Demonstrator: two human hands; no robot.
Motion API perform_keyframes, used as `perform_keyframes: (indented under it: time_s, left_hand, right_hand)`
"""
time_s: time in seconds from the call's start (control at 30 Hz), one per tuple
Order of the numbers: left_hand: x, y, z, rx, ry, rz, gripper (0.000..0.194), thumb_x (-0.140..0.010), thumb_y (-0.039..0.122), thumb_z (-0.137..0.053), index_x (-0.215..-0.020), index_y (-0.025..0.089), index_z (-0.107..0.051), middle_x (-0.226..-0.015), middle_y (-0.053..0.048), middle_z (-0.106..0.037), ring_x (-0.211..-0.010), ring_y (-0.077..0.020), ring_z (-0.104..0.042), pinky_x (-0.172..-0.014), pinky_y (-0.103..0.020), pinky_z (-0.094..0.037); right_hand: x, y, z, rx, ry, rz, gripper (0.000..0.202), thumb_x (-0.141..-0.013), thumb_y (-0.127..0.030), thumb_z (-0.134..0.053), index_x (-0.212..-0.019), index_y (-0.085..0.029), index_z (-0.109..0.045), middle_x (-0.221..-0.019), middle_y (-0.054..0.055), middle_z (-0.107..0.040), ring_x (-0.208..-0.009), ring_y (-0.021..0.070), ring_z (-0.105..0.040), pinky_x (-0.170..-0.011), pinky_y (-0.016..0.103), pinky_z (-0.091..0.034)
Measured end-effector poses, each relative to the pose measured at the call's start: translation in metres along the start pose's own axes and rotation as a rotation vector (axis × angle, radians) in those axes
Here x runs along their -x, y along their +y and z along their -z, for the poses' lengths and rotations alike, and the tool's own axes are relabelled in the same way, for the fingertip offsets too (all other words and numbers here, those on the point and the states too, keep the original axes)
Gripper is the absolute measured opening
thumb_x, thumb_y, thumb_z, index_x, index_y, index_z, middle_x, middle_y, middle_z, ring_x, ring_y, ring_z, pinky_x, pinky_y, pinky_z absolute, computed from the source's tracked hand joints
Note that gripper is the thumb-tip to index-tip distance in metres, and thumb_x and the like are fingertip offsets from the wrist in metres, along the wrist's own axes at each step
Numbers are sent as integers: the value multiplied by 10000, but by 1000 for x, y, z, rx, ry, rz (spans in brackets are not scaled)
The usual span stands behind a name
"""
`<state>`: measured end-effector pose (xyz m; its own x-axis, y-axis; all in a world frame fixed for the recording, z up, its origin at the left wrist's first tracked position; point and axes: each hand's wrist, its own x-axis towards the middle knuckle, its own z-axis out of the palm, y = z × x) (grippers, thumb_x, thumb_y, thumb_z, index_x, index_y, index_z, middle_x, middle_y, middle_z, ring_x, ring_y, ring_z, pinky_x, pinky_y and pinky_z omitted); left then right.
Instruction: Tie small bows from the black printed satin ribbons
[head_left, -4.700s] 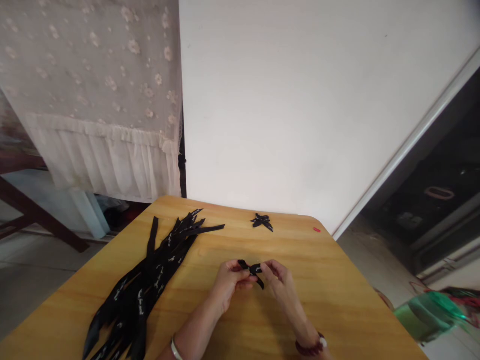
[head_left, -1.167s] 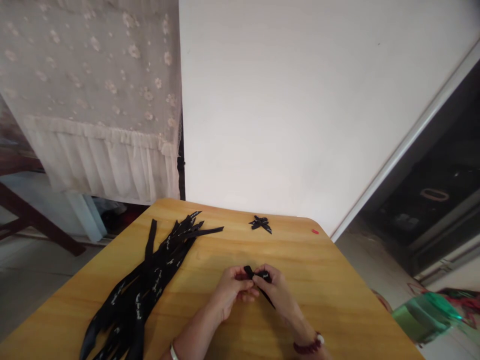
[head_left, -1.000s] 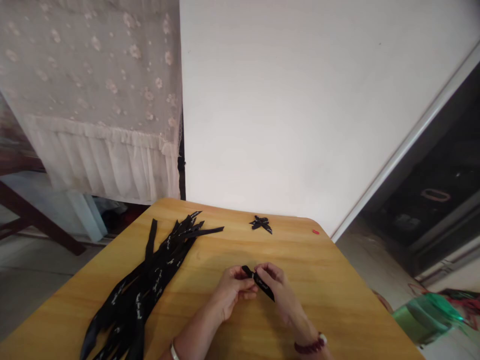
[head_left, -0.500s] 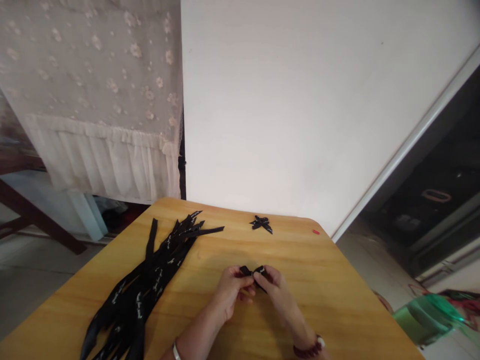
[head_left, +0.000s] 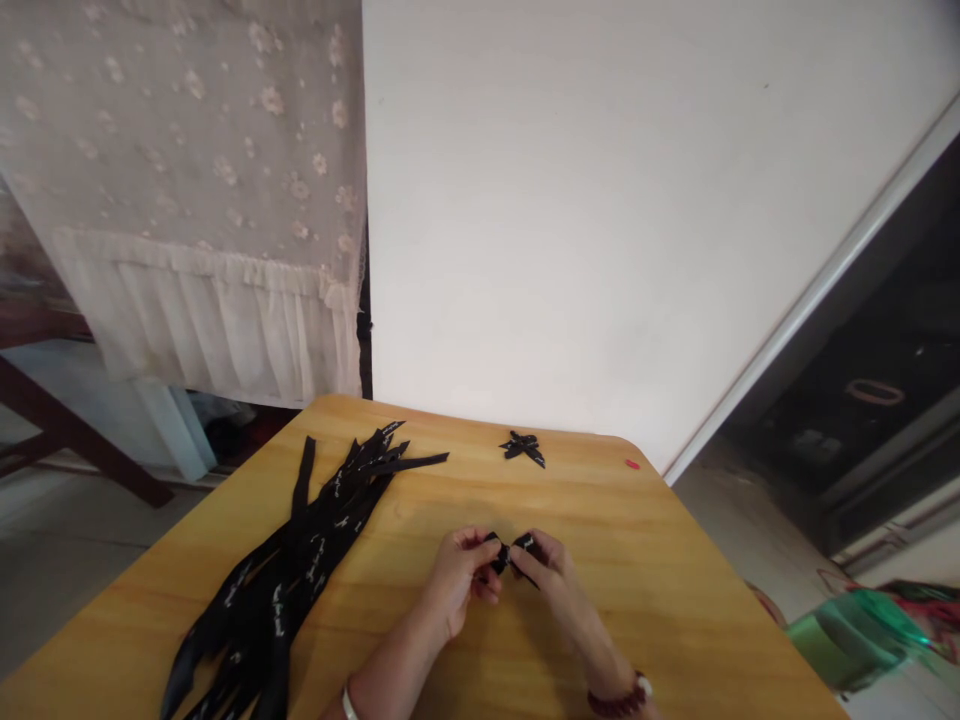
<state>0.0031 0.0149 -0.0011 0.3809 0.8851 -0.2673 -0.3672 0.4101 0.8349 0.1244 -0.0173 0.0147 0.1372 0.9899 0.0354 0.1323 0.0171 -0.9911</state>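
Near the middle of the wooden table [head_left: 600,520], a black ribbon bow [head_left: 524,542] with white lettering is pinched between both hands. My left hand [head_left: 466,572] has thumb and fingers closed on its left loop. On the right loop and close to the knot, my right hand [head_left: 546,570] grips with thumb and fingers. Fingertips hide part of the knot. A finished-looking black bow [head_left: 523,447] lies by the table's far edge. Long black ribbons [head_left: 315,550] with white lettering are heaped on the left side.
A small red piece [head_left: 632,464] rests at the far right corner. Behind the table stands a white panel [head_left: 600,220], with a lace curtain [head_left: 225,200] on its left. A green translucent container [head_left: 855,635] is beyond the right edge.
The left fingers have shifted slightly and now cover more of the bow's left loop. My right hand is almost unmoved, still on the bow.
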Motion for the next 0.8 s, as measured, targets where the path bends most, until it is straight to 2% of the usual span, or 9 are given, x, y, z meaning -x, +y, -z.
perform_keyframes:
  time_s: [0.13,0.37,0.8]
  left_hand:
    - [0,0,-1,12,21,-8,252,-528,289,-660,-575,146,-457,-431,64,-460,-309,-59,-440,-274,-156,-313]
    - [-1,-2,0,0,15,17,244,-524,265,-654,-617,147,-462,-464,54,-493,-318,-70,-464,-270,-159,-315]
    - [-3,-5,1,7,-19,39,229,-542,272,-642,-610,147,-462,-460,49,-498,-331,-81,-480,-272,-163,-327]
  right_hand:
    - [1,0,0,12,-20,18,187,-628,-323,-603,-574,-161,-527,-495,-49,-475,-501,101,-431,-484,205,-324]
    - [0,2,-1,58,27,34,114,-585,-256,-611,-577,-161,-548,-454,-67,-438,-470,93,-400,-466,203,-304]
    - [-3,6,-2,96,27,30,112,-590,-213,-554,-520,-167,-480,-455,-72,-360,-463,82,-332,-451,199,-264]
